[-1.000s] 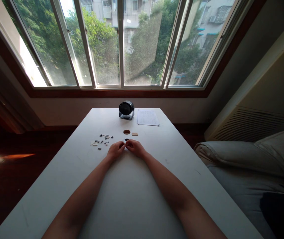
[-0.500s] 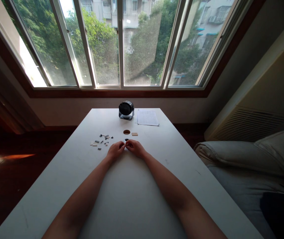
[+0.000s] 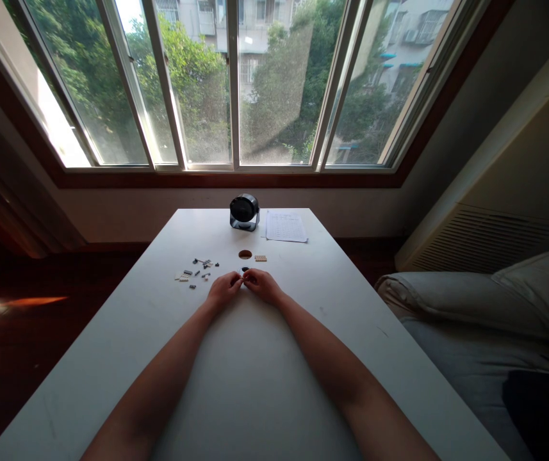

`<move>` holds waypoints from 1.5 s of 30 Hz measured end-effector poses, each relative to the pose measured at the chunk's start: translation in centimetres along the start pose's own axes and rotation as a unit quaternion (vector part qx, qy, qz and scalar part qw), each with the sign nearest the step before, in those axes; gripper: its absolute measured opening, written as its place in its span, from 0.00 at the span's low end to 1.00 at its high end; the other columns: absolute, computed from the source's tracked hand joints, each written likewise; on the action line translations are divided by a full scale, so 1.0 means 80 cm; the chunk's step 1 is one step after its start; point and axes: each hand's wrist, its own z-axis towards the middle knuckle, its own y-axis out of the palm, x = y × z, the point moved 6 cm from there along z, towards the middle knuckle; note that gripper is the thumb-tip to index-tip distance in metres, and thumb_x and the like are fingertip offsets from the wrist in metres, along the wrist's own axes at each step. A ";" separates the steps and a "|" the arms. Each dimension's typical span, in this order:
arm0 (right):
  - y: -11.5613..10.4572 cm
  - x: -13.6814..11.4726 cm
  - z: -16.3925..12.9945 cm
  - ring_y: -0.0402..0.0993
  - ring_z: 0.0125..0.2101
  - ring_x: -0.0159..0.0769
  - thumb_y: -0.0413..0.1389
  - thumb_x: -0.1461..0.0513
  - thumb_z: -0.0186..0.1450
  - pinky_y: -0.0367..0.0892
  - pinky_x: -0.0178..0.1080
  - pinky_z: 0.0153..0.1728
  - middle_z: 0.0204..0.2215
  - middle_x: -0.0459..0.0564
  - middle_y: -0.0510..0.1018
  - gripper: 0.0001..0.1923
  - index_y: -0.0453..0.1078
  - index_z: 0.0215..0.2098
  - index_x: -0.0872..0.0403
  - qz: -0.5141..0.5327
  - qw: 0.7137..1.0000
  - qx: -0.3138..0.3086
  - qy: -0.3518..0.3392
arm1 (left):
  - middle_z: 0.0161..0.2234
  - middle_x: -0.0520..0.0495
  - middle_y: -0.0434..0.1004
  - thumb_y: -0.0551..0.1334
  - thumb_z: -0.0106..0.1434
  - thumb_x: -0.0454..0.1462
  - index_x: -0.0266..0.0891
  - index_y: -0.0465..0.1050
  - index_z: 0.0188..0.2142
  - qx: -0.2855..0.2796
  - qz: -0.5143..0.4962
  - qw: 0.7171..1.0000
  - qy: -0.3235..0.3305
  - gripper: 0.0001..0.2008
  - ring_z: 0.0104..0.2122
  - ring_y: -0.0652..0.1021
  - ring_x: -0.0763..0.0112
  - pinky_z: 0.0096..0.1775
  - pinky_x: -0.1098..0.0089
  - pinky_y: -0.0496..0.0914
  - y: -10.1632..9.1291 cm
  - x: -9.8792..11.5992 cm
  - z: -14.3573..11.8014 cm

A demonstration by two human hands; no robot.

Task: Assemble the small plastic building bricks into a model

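My left hand (image 3: 226,288) and my right hand (image 3: 261,285) meet over the middle of the white table (image 3: 250,371), fingertips pinched close together. Whatever they grip between them is too small and too covered by the fingers to name. Just beyond the fingertips a small dark and whitish piece (image 3: 245,269) shows in part. To the left of my left hand lie several small grey, black and white building pieces (image 3: 197,273), loosely scattered. A tan studded piece (image 3: 261,258) rests a little beyond my right hand.
Past the hands is a round brown-rimmed hole (image 3: 245,255) in the tabletop. Farther back stands a round black device on a bracket (image 3: 244,210), with printed sheets of paper (image 3: 286,226) to its right. A grey sofa (image 3: 457,326) flanks the table's right side.
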 end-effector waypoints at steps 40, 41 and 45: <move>0.002 0.004 0.001 0.70 0.30 0.32 0.59 0.62 0.61 0.64 0.33 0.33 0.32 0.47 0.77 0.08 0.73 0.40 0.53 -0.001 1.000 -0.003 0.000 | 0.34 0.48 0.79 0.55 0.65 0.44 0.43 0.76 0.38 0.000 0.004 1.000 0.014 0.13 0.34 0.75 0.68 0.36 0.72 0.64 0.001 -0.003 0.001; 0.003 0.005 0.001 0.70 0.30 0.32 0.59 0.62 0.61 0.64 0.33 0.33 0.32 0.47 0.77 0.08 0.73 0.40 0.53 0.000 1.000 -0.004 0.000 | 0.34 0.48 0.79 0.55 0.65 0.44 0.43 0.76 0.38 -0.001 0.003 1.000 0.013 0.13 0.34 0.75 0.68 0.36 0.72 0.64 0.001 -0.003 0.001; 0.004 0.006 0.001 0.70 0.29 0.31 0.59 0.62 0.61 0.64 0.33 0.33 0.32 0.47 0.77 0.08 0.73 0.40 0.53 0.000 1.000 -0.006 -0.003 | 0.34 0.48 0.79 0.55 0.65 0.44 0.43 0.76 0.38 -0.004 0.001 1.000 0.008 0.13 0.34 0.75 0.68 0.36 0.72 0.65 0.001 -0.002 0.000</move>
